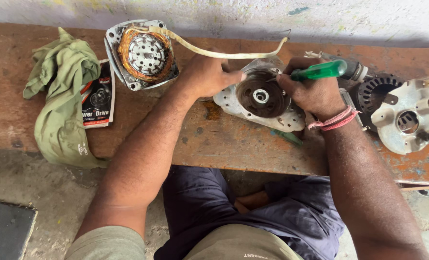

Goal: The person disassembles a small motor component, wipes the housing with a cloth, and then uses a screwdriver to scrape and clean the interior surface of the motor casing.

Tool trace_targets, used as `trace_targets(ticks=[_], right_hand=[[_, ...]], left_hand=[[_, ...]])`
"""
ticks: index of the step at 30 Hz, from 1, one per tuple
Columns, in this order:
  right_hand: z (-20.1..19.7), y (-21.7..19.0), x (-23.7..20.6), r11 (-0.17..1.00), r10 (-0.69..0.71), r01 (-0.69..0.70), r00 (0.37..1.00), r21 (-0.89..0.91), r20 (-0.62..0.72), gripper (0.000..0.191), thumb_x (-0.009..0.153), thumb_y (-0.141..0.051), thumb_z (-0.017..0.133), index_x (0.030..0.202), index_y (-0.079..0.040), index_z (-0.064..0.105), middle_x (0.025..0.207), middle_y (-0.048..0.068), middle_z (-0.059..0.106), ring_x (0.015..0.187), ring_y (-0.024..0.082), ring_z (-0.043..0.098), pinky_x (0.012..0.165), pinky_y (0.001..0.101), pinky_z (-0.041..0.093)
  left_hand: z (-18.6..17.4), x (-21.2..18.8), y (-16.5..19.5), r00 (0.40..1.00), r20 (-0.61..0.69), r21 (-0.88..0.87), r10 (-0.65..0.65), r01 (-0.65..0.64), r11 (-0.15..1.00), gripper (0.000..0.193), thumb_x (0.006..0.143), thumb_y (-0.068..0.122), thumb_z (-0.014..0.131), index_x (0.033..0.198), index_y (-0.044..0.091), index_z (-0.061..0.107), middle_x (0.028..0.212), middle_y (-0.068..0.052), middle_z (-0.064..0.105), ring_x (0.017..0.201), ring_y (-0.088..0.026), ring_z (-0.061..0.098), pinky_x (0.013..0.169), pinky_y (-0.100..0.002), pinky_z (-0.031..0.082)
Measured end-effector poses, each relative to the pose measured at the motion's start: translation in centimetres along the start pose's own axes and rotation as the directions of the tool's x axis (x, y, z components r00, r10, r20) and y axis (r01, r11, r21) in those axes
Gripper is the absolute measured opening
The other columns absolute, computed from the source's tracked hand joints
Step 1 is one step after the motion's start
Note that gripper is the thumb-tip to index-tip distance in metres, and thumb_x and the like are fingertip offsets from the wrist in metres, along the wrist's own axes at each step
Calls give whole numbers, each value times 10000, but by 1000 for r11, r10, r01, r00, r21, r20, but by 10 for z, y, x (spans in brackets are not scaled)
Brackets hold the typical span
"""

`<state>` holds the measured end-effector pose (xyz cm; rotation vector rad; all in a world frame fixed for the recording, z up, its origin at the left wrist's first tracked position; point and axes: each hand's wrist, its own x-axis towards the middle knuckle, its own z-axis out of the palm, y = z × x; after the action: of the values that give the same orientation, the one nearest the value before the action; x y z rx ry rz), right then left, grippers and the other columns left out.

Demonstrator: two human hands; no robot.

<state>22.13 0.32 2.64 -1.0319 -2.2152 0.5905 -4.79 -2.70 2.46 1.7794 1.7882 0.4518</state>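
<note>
Left hand (pixel 207 74) grips the cover (pixel 260 96) rim; right hand (pixel 313 89) clamps a green screwdriver (pixel 320 71), tip inside, probably at a fastener. Stator (pixel 143 54) lies apart beyond the left hand; reassembly not begun.

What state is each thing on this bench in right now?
Left hand: gripping the rim of the round metal housing.
Right hand: closed on the green-handled screwdriver, tip inside the housing.
Round metal housing: lying flat, open side up.
Copper-wound motor part: leaning tilted by the wall, windings exposed.
Green cloth: crumpled, hanging over the bench edge.
Metal cover plate: lying loose, apart.
</note>
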Motion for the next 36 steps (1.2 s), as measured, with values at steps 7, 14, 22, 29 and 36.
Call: trace_targets(ticks=[7,14,22,29,36], right_hand=[[11,5,4,987,116,-111,993,119,-34,205,952,-223,781,902,-31,729,767,75,722,675,164,697,602,306,543],[11,-5,12,996,-43,39,998,85,47,210,942,-227,807,925,-27,748,761,92,729,672,183,705,606,318,554],[15,-17,23,961,-264,272,956,-54,127,206,926,-234,813,940,-35,765,813,129,743,710,250,730,642,367,585],[4,-11,21,969,-8,25,997,-244,71,154,960,-206,747,900,-64,754,767,95,740,619,200,716,571,331,597],[18,-15,22,996,88,-87,992,-15,88,158,964,-228,747,941,-72,749,781,89,734,630,182,717,548,322,604]], left_hand=[[19,11,-2,986,-46,-81,161,-165,983,641,851,323,774,1399,53,581,1261,-150,703,1127,-235,692,1000,-420,551],[27,17,-7,993,28,-251,112,-101,963,652,855,270,774,1407,26,528,1290,-155,669,1119,-244,697,988,-410,554],[29,11,-3,985,-91,-122,147,-157,980,498,812,143,687,1299,54,626,1206,-175,720,1118,-288,702,962,-421,555],[32,10,-3,955,-171,-90,243,-260,961,504,799,115,707,1291,34,628,1243,-206,695,1183,-336,660,1005,-436,525],[30,8,-1,964,-142,-109,224,-240,965,504,804,110,704,1295,25,627,1248,-205,698,1182,-321,672,1006,-423,531]])
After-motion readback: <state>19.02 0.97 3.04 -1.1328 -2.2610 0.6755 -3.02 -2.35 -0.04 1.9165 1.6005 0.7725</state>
